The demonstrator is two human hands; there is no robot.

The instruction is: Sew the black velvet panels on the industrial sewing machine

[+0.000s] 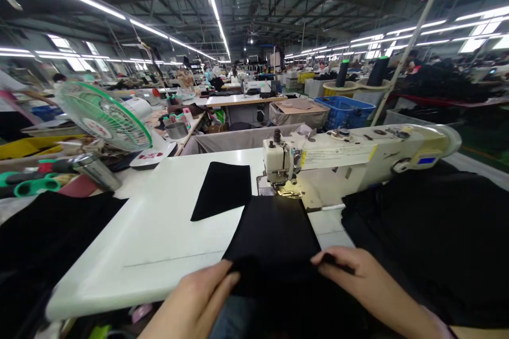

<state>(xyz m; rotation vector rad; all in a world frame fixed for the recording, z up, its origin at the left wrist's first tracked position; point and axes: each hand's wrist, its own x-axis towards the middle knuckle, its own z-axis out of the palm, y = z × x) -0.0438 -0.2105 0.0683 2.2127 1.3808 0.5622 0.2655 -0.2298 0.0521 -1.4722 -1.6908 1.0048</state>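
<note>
A black fabric piece lies on the white sewing table, its far edge at the needle of the white sewing machine. My left hand pinches the near left corner of that fabric, fingers closed on it. My right hand grips the near right edge, thumb over fingers. A second black fabric piece rests flat on the table to the left of the machine head, untouched.
A pile of black cloth lies right of the machine, another black pile at far left. A green-caged fan stands at left, with green-handled scissors nearby. Other workstations and blue crates fill the hall behind.
</note>
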